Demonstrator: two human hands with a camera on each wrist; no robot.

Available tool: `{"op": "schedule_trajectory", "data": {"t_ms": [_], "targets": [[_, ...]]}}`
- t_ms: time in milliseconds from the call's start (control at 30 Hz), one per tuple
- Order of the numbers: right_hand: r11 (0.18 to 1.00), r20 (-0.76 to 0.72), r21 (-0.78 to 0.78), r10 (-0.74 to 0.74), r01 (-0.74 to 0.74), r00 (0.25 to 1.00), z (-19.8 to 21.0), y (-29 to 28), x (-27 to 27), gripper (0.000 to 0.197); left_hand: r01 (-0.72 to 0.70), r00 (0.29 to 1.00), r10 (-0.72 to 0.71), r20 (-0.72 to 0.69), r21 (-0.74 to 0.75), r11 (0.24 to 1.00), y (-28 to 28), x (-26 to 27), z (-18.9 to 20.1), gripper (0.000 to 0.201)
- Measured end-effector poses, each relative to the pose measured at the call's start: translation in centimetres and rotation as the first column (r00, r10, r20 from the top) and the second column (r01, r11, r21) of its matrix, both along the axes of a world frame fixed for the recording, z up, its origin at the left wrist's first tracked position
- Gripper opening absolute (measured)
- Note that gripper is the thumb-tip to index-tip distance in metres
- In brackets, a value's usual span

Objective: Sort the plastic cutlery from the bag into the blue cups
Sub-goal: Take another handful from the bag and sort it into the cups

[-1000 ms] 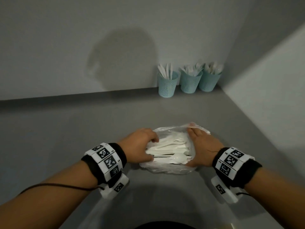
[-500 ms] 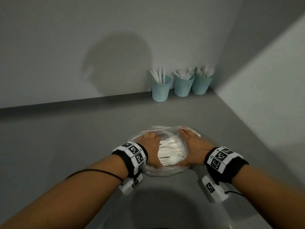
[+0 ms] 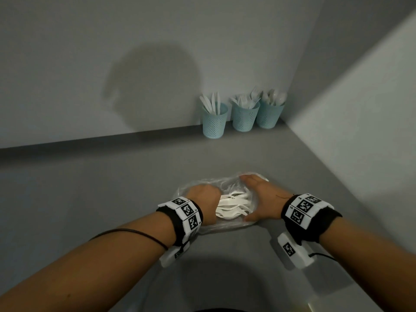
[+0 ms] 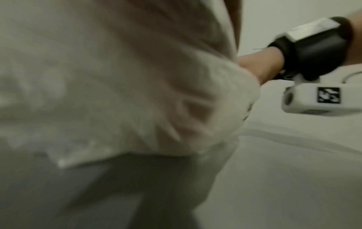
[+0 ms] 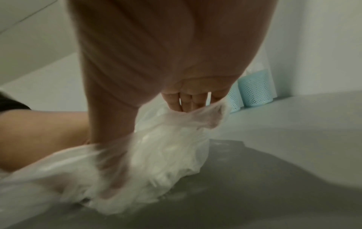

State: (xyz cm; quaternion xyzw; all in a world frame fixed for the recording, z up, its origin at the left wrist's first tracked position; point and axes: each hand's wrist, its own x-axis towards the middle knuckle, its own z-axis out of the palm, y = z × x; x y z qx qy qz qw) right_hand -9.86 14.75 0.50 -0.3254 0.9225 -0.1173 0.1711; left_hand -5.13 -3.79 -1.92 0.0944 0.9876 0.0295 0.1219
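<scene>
A clear plastic bag [image 3: 227, 225] lies on the grey counter [image 3: 112, 199], with white cutlery [image 3: 233, 204] showing in its mouth. My left hand [image 3: 203, 199] is curled on the bag's left rim. My right hand [image 3: 261, 199] lies along the right rim, fingers [image 5: 188, 100] straight and thumb spread, with the film [image 5: 166, 162] stretched over them. Three blue mesh cups stand in the far corner: knives in the left cup [image 3: 215, 122], forks in the middle cup [image 3: 245, 118], spoons in the right cup [image 3: 270, 114]. The left wrist view is filled by blurred bag film [image 4: 117, 93].
A wall [image 3: 90, 64] runs behind the counter and a second wall [image 3: 360, 109] closes the right side, so the cups sit in the corner. Bare counter lies between the bag and the cups and off to the left.
My left hand has slid forward along the bag's left rim and nearer to my right hand. The bag's mouth is narrower, and my right hand stays on the right rim.
</scene>
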Motion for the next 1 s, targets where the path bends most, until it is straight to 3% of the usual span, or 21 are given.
{"op": "schedule_trajectory", "data": {"t_ms": [133,267,433,500,533,567,633,733,767,833,900,933,1000], "targets": [[0.999,0.023,0.046,-0.004,0.003,1.000,-0.1,-0.4,0.2,0.115,-0.016,1.000,0.016,0.014,0.004,1.000,-0.1,0.1,-0.1,0.059],[0.999,0.007,-0.038,-0.025,0.026,1.000,0.3,-0.3,0.5,0.100,-0.093,0.995,0.090,0.038,0.080,0.992,-1.3,0.2,-0.3,0.044],[0.959,0.005,-0.260,-0.116,0.113,0.993,0.8,1.2,-0.2,0.048,-0.058,0.993,0.083,-0.084,0.268,0.962,-4.1,1.0,0.0,0.035],[0.917,0.024,-0.370,-0.152,0.150,0.988,0.7,1.8,-0.7,0.014,-0.027,0.991,0.075,-0.111,0.382,0.924,-5.4,1.4,0.7,0.026],[0.899,0.043,-0.405,-0.160,0.163,0.986,0.8,2.0,-0.9,0.011,-0.018,0.991,0.078,-0.109,0.469,0.883,-6.0,1.6,1.1,0.018],[0.887,0.058,-0.425,-0.172,0.181,0.983,0.6,2.1,-1.1,0.021,-0.015,0.991,0.088,-0.102,0.568,0.823,-6.4,1.9,1.6,0.010],[0.868,0.097,-0.444,-0.202,0.224,0.975,0.2,2.1,-1.4,0.033,-0.027,0.989,0.125,-0.080,0.733,0.679,-6.9,2.4,2.7,0.018],[0.891,0.090,-0.390,-0.213,0.231,0.973,-0.8,1.9,-1.4,0.028,-0.120,0.975,0.219,0.020,0.883,0.453,-7.0,2.8,4.0,0.026],[0.910,0.083,-0.351,-0.204,0.220,0.975,-1.1,1.8,-1.3,0.027,-0.149,0.966,0.253,0.059,0.925,0.350,-7.0,2.8,4.5,0.024],[0.942,0.026,-0.278,-0.187,0.187,0.982,-1.3,1.8,-1.0,0.031,-0.174,0.943,0.298,0.147,0.983,0.066,-7.3,2.4,5.2,0.020],[0.945,0.026,-0.261,-0.197,0.197,0.980,-1.2,1.9,-0.6,0.034,-0.182,0.908,0.347,0.237,0.966,-0.184,-7.8,1.7,5.8,0.017],[0.944,0.029,-0.263,-0.197,0.197,0.980,-1.0,1.8,-0.5,0.037,-0.191,0.880,0.385,0.277,0.950,-0.247,-8.1,1.2,5.9,0.014],[0.953,-0.013,-0.241,-0.192,0.184,0.981,-0.4,1.6,-0.3,0.042,-0.217,0.814,0.483,0.323,0.940,-0.263,-8.5,0.2,6.2,0.016]]}}
